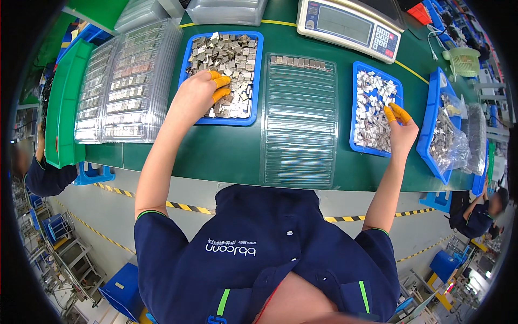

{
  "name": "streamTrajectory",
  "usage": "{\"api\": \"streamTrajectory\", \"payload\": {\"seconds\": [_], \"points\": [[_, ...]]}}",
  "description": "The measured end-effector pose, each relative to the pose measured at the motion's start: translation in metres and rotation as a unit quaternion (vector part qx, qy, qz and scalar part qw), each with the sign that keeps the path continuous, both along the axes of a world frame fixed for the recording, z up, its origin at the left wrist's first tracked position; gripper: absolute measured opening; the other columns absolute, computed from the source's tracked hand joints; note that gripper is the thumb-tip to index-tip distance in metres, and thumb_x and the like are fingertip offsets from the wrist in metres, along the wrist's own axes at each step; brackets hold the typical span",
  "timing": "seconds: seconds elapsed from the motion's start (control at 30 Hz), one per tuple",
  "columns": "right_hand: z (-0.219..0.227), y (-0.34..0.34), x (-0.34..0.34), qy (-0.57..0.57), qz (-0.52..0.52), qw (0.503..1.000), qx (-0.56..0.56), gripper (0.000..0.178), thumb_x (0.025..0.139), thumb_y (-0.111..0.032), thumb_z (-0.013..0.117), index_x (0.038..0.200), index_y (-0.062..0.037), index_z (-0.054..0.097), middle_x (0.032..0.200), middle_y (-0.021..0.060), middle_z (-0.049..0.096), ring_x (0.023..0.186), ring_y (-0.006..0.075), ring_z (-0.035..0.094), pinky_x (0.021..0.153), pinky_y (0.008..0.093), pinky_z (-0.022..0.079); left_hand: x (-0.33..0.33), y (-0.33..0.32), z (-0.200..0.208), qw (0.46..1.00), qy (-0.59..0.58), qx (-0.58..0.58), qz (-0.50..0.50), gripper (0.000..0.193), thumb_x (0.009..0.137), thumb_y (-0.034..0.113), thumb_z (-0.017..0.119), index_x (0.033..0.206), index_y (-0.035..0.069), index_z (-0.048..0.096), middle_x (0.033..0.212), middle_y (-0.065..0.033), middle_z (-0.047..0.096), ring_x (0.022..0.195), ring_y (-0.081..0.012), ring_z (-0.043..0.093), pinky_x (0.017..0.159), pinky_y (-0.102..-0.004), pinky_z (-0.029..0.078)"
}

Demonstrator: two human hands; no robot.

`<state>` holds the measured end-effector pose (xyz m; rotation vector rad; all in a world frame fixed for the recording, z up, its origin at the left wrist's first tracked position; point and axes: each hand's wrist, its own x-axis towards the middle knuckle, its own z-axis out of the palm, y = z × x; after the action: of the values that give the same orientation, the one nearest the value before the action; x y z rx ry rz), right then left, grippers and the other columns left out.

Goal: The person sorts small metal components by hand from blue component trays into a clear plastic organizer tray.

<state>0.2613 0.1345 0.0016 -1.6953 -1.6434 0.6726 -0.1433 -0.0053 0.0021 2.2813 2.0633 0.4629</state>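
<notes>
My left hand (198,93), with yellow finger cots, reaches into a blue tray (260,65) heaped with small silvery metal parts (229,51). Its fingers are curled together over the heap, and what they hold is hidden. Over a smaller blue tray (353,121) on the right, my right hand (403,132) pinches thumb and finger at the edge of a pile of small shiny metal pieces (372,102). Whether a piece is between those fingertips is too small to tell. Between the trays lies a clear ribbed plastic tray (299,124), with one row of metal parts (298,62) in its far slot.
Stacked clear trays filled with parts (127,81) stand at left beside a green bin (62,108). A digital scale (348,27) sits at the back. At right, a blue bin (426,137) holds parts and plastic bags. Other people work at both sides.
</notes>
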Motion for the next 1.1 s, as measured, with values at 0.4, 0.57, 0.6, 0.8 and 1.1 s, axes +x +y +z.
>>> {"api": "streamTrajectory", "payload": {"seconds": [0.4, 0.57, 0.6, 0.8, 1.1], "points": [[0.016, -0.045, -0.082, 0.175, 0.114, 0.975, 0.082, 0.021, 0.074, 0.001, 0.066, 0.095, 0.0, 0.066, 0.089, 0.005, 0.062, 0.078, 0.0106, 0.058, 0.071, 0.0213, 0.045, 0.051, -0.004, 0.007, 0.768, -0.618, 0.014, 0.167, 0.026, 0.079, 0.001, 0.062, 0.104, -0.005, 0.061, 0.094, -0.0121, 0.065, 0.081, -0.0156, 0.064, 0.071, -0.0234, 0.052], [0.024, -0.075, -0.14, 0.403, 0.233, 0.869, -0.171, 0.021, 0.082, -0.001, 0.059, 0.102, 0.0056, 0.061, 0.092, 0.0113, 0.065, 0.083, 0.015, 0.063, 0.078, 0.0234, 0.048, 0.11, -0.012, 0.013, 0.611, -0.78, -0.007, 0.138, 0.027, 0.079, -0.001, 0.062, 0.105, -0.008, 0.058, 0.093, -0.0166, 0.064, 0.08, -0.0201, 0.065, 0.072, -0.025, 0.053], [0.025, -0.077, -0.141, 0.409, 0.245, 0.857, -0.194, 0.021, 0.082, -0.002, 0.06, 0.102, 0.0058, 0.061, 0.092, 0.0112, 0.065, 0.082, 0.015, 0.063, 0.076, 0.0232, 0.048, 0.113, -0.013, 0.011, 0.613, -0.779, 0.003, 0.132, 0.027, 0.078, -0.002, 0.062, 0.104, -0.008, 0.058, 0.093, -0.0167, 0.064, 0.08, -0.0208, 0.065, 0.072, -0.0258, 0.054], [0.018, -0.082, -0.133, 0.388, 0.257, 0.861, -0.205, 0.023, 0.082, -0.003, 0.061, 0.102, 0.0065, 0.061, 0.093, 0.0121, 0.064, 0.078, 0.0158, 0.063, 0.076, 0.0255, 0.05, 0.134, -0.015, 0.005, 0.622, -0.769, 0.024, 0.147, 0.024, 0.077, -0.004, 0.063, 0.1, -0.01, 0.06, 0.093, -0.0173, 0.063, 0.078, -0.0224, 0.065, 0.071, -0.0282, 0.055], [0.019, -0.08, -0.122, 0.363, 0.246, 0.869, -0.23, 0.022, 0.08, -0.003, 0.062, 0.1, 0.0064, 0.062, 0.089, 0.0104, 0.065, 0.076, 0.0138, 0.062, 0.074, 0.0237, 0.048, 0.139, -0.014, -0.003, 0.617, -0.772, 0.025, 0.149, 0.025, 0.077, -0.003, 0.063, 0.101, -0.01, 0.059, 0.092, -0.0167, 0.064, 0.079, -0.0215, 0.064, 0.073, -0.0282, 0.053]]}}
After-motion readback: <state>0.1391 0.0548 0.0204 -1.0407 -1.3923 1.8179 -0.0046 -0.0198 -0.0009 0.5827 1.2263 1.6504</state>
